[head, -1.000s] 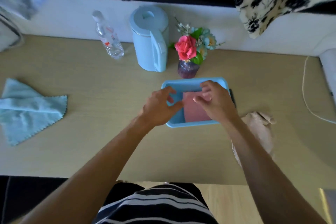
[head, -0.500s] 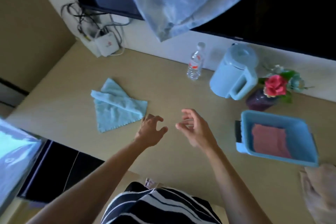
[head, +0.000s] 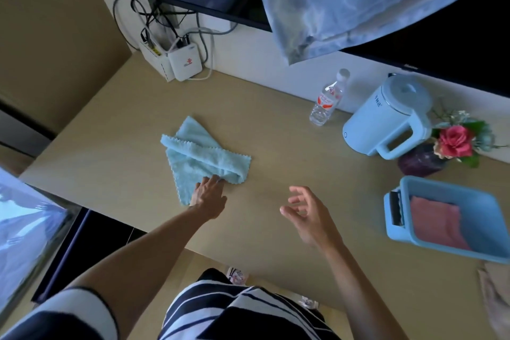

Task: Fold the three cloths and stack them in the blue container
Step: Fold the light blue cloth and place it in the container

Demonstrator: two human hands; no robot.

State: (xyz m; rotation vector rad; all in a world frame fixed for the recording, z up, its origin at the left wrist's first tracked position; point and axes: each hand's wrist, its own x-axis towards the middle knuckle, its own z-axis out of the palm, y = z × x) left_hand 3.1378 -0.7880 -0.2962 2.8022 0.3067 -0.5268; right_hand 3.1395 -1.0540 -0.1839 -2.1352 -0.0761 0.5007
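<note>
Left hand (head: pixel 207 196) fingers flat on the light blue cloth (head: pixel 204 156), gripping nothing; right hand (head: pixel 310 215) fingers spread, empty

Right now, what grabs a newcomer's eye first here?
The left hand touching the crumpled light blue cloth mid-table, the right hand hovering open beside it. At the right edge, a folded pink cloth lies in the blue container.

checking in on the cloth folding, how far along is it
Done: one pink cloth lies folded in the blue container. In hand: the left hand touches the near edge of the light blue cloth, which lies rumpled on the table; the right hand hovers open. Left: fold and stack the blue one, then the beige cloth at the right edge.
</note>
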